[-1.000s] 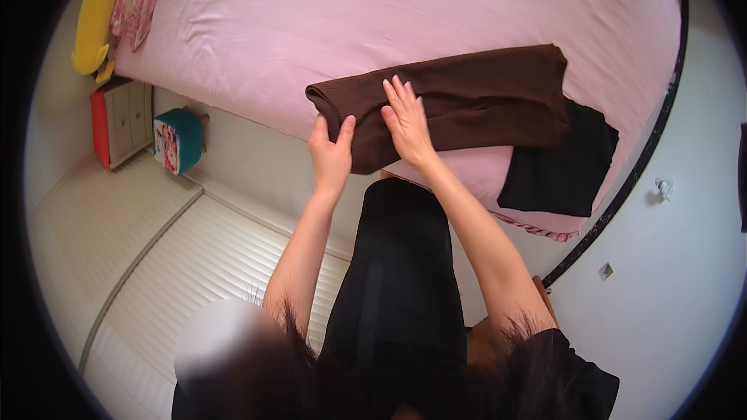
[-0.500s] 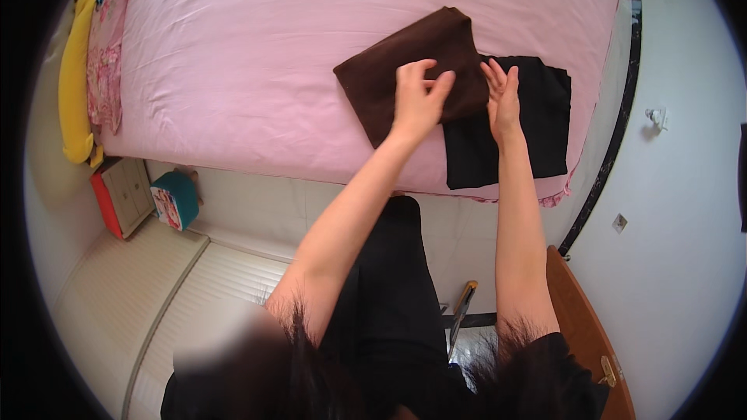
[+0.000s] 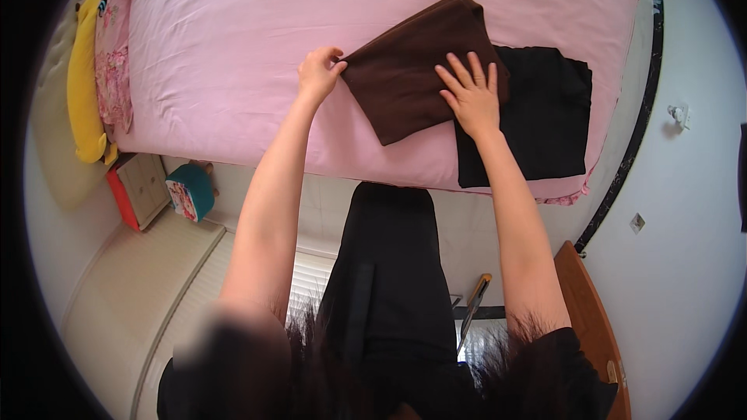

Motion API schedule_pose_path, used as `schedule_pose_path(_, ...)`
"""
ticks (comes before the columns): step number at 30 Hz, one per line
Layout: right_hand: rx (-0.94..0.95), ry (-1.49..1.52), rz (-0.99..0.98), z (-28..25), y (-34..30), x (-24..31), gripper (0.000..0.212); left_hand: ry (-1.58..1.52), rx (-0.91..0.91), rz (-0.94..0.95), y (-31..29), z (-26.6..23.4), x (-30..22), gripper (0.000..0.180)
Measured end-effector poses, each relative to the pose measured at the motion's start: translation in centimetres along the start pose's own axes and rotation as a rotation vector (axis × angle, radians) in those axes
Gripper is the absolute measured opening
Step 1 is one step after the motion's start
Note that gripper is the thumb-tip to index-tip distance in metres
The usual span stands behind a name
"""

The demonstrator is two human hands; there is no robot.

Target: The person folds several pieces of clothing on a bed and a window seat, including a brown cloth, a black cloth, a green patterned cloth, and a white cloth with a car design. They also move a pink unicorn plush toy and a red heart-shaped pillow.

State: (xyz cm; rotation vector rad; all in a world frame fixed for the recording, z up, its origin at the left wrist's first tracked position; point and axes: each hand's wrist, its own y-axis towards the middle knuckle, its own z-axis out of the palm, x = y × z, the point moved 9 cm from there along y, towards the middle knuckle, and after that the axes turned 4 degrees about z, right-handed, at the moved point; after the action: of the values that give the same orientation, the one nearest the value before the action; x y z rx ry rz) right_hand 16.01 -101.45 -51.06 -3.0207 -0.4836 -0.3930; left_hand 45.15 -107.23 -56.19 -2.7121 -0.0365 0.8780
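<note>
A folded dark brown cloth [image 3: 408, 78] lies at an angle on the pink-sheeted bed [image 3: 226, 70]. Its right part overlaps a folded black cloth [image 3: 548, 117], which lies flatter near the bed's right end. Whether either is a garment cannot be made out. With thumb and fingers, my left hand [image 3: 317, 76] pinches the brown cloth's left corner. My right hand [image 3: 475, 103] rests flat on the brown cloth's right part, fingers spread, close to the black one.
A yellow long pillow [image 3: 82, 85] and a floral pink pillow [image 3: 114, 62] are at the bed's left end. Below them stand a small cabinet [image 3: 144, 187] and a teal stool [image 3: 192, 190]. A wooden door [image 3: 587, 311] is at lower right, beside the white wall [image 3: 685, 210].
My left hand has moved left from above the brown cloth to its corner. The right hand has turned palm-down onto the cloth. The brown cloth's left edge has straightened slightly.
</note>
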Motion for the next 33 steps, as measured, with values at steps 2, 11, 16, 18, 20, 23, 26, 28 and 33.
schedule_pose_path(2, -0.062, -0.008, 0.188, -1.6, -0.2, -1.0, 0.049, -0.212, -0.171, -0.058, -0.4, -1.3, 1.8, 0.018)
schedule_pose_path(11, -0.095, 1.702, 1.607, 10.6, -14.4, 1.9, 0.051, -1.082, 0.091, -0.709, -4.9, 5.6, 2.4, 0.039)
schedule_pose_path(16, -0.193, 2.129, 1.464, 9.4, -8.8, 5.5, 0.05, -1.227, 0.053, -0.63, -4.6, 5.2, -0.9, 0.04)
schedule_pose_path(18, -0.237, 2.074, 1.373, 8.2, -7.3, 5.5, 0.052, -1.247, 0.03, -0.565, -4.7, 3.3, -2.8, 0.038)
schedule_pose_path(20, -0.292, 1.987, 1.205, 5.8, -5.7, 5.2, 0.054, -1.326, -0.037, -0.421, -5.0, 0.5, -4.3, 0.037)
schedule_pose_path(23, -0.276, 1.872, 0.967, 0.8, -2.9, 6.5, 0.052, -1.425, -0.159, -0.319, -7.6, -4.8, -4.9, 0.033)
schedule_pose_path(26, -0.144, 1.783, 0.826, -1.0, -1.1, 8.8, 0.047, -1.515, -0.228, -0.366, -12.1, -6.7, -1.0, 0.031)
schedule_pose_path(28, 0.001, 1.739, 0.817, 0.8, -0.6, 10.4, 0.045, -1.505, -0.218, -0.534, -15.7, -4.5, 2.7, 0.034)
schedule_pose_path(33, 0.099, 1.435, 1.151, 11.3, -7.0, 9.4, 0.047, -1.413, -0.22, -0.93, -22.5, 3.3, 9.8, 0.03)
